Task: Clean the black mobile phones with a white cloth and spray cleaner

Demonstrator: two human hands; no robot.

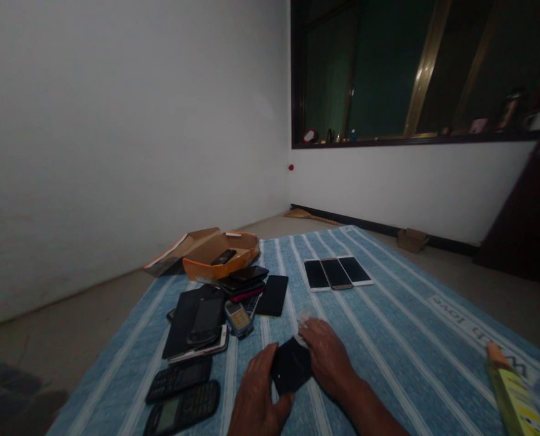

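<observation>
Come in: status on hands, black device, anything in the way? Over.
Left hand gripping black device; right hand at its right edge. Device over striped cloth. Pale scrap by right hand; nothing seen blocking.

Dim light. Window (388, 66): dark panes, brass-coloured bars (422, 75), small items along its sill (379, 140). Plain white wall (137, 121) left of window; another wall (365, 175) below it, black skirting (451, 244) at foot. Beige floor (446, 269) under window, small cardboard box (412, 240). Dark panel (524, 224), window's lower right
</observation>
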